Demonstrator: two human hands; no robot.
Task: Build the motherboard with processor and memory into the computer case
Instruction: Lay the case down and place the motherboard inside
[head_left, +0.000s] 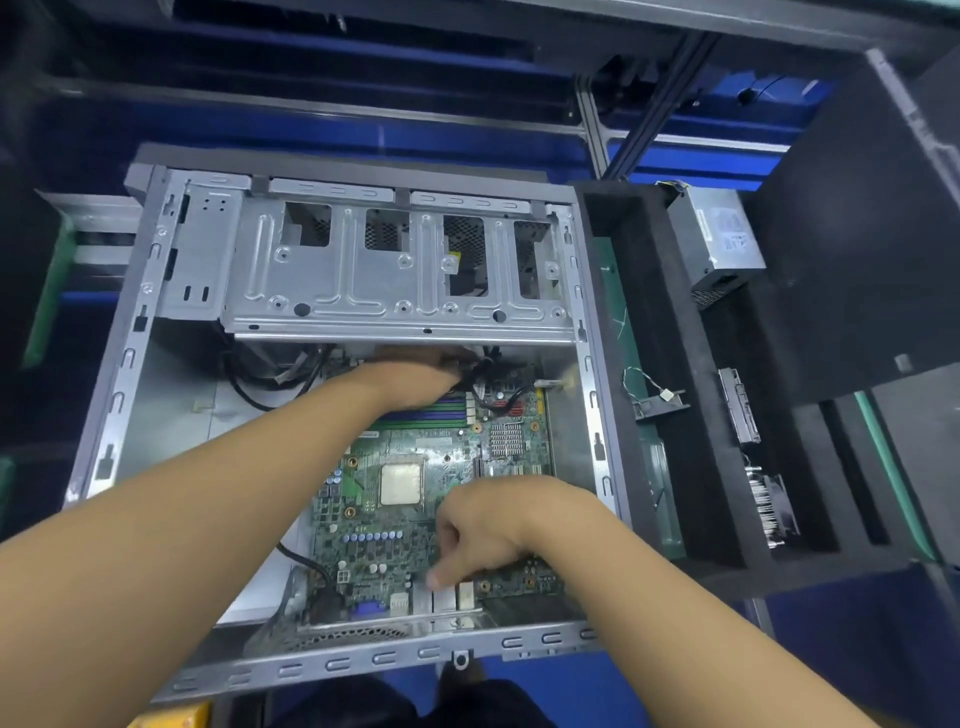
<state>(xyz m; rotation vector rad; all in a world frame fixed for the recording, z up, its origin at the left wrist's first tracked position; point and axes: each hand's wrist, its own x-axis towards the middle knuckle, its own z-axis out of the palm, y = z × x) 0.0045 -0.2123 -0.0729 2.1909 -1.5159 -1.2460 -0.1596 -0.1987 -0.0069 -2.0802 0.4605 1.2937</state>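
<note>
The grey computer case (130, 358) lies open on its side. Inside it sits the green motherboard (384, 540), with the silver processor (400, 484) at its middle and memory slots (441, 410) near its far edge. My left hand (421, 371) reaches under the drive cage and grips a bundle of black cables (488, 371) at the board's far edge; its fingers are partly hidden. My right hand (483, 530) rests on the near right part of the board, fingers curled, one fingertip pressing near the rear port blocks (441, 597).
The metal drive cage (395, 270) spans the far half of the case. A black foam tray (727, 467) to the right holds a small cable part (660, 400), a bracket (737, 405) and a heatsink (769, 504). A power supply (717, 239) stands behind it.
</note>
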